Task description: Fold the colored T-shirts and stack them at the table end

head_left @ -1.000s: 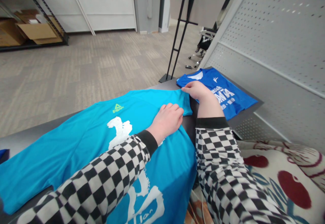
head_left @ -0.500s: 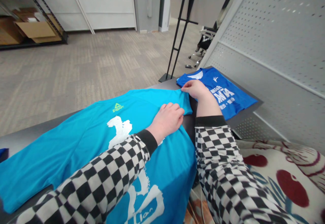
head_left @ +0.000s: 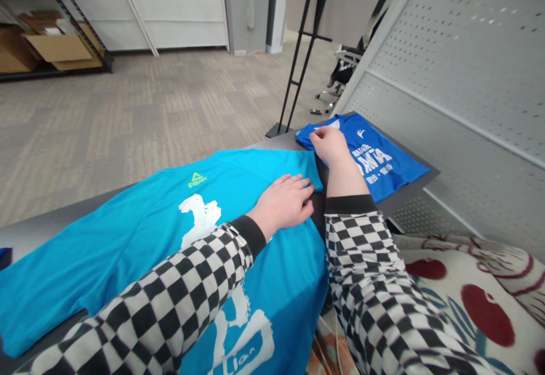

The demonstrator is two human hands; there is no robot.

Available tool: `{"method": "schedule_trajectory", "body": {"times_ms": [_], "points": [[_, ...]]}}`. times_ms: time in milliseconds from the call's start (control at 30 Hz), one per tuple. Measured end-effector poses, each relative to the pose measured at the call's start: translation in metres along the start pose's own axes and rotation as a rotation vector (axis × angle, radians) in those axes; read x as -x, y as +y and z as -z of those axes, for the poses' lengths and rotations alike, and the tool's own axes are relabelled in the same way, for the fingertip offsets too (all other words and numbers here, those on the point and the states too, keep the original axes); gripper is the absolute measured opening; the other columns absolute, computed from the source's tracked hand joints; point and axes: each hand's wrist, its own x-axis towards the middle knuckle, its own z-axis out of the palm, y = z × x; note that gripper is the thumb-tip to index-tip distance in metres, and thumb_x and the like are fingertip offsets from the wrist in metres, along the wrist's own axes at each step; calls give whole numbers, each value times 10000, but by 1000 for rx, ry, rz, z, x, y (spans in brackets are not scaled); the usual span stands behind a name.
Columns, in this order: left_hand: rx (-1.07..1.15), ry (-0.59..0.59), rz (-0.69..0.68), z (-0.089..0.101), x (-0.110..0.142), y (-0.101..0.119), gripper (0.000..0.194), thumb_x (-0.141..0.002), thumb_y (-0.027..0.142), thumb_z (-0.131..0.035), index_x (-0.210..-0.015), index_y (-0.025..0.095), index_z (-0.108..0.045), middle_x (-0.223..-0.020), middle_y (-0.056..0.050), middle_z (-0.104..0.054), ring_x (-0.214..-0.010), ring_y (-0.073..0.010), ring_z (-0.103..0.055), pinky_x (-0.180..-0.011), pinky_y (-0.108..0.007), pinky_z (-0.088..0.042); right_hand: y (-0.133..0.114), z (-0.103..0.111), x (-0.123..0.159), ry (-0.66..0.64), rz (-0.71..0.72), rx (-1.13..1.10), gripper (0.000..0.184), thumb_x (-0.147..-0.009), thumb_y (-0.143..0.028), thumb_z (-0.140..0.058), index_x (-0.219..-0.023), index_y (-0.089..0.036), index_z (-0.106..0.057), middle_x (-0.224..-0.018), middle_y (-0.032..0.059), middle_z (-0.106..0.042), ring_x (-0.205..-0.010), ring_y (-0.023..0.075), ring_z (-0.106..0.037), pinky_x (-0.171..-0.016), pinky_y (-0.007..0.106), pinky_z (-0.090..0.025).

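Observation:
A turquoise T-shirt [head_left: 140, 222] with a yellow-green logo and white brush lettering lies spread on the dark table, its lower part falling over the near side. Flat on its right part, near the sleeve, rests my left hand [head_left: 287, 202], fingers apart. My right hand [head_left: 332, 145] is just past the sleeve's end, over the near edge of a folded blue shirt [head_left: 383, 148]. Its fingers are curled together with no cloth visible in them; the fingertips are partly hidden. White print marks the blue shirt, which lies at the table's right end.
A grey perforated panel [head_left: 481, 63] rises at the right. Below it is a patterned blanket [head_left: 477, 307]. Behind the table stand a black metal stand [head_left: 296, 80] and, farther left, a shelf with cardboard boxes [head_left: 59, 51]. The dark table top [head_left: 63, 213] shows along the far edge.
My right hand has let go of the turquoise sleeve's corner and moved slightly right and up. My left hand has spread from a curled grip to lie flat, a little lower.

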Motion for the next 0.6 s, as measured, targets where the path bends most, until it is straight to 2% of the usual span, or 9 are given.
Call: {"method": "schedule_trajectory", "body": {"times_ms": [67, 100, 200, 300, 433, 600], "points": [[0, -3, -14, 0, 0, 0, 520, -1118, 409, -485, -1595, 261, -630, -1692, -43, -604, -1620, -268, -489, -1381, -497, -322, -6, 4, 2, 34, -3, -78, 214, -1024, -326, -656, -1008, -169, -801, -1031, 153, -817, -1034, 296, -745, -966, 363, -575], [-2, -3, -24, 1, -1, 0, 523, -1120, 409, -481, -1600, 259, -625, -1694, -45, -602, -1626, -268, -482, -1386, -498, -313, -9, 4, 5, 8, -19, -138, 224, -1031, -337, -647, -1021, -169, -794, -1002, 147, -816, -988, 290, -755, -928, 365, -590], [-6, -14, -36, 1, -1, 0, 516, -1123, 417, -474, -1579, 244, -646, -1682, -53, -615, -1628, -282, -482, -1386, -511, -315, -18, -4, 13, -207, -102, -352, 220, -1028, -366, -662, -1044, -178, -775, -882, 114, -799, -807, 264, -763, -789, 362, -619], [0, -19, -34, 2, -2, -1, 529, -1122, 425, -477, -1577, 217, -647, -1669, -66, -627, -1618, -310, -494, -1375, -535, -337, -24, -17, 18, -374, -198, -482, 161, -992, -335, -715, -998, -181, -762, -814, 104, -788, -717, 253, -754, -736, 370, -636], [5, -21, -43, 1, -2, -2, 525, -1117, 416, -487, -1576, 220, -650, -1665, -68, -630, -1611, -319, -504, -1370, -547, -347, -23, -29, 13, -328, -315, -542, 154, -986, -319, -715, -996, -170, -751, -790, 111, -780, -712, 262, -759, -741, 405, -666], [17, -19, -48, 0, -1, -2, 528, -1115, 411, -487, -1579, 219, -650, -1674, -70, -621, -1615, -318, -497, -1372, -551, -343, -22, -28, 6, -219, -405, -654, 86, -987, -256, -684, -991, -174, -713, -744, 85, -741, -693, 238, -765, -757, 401, -688]]}}
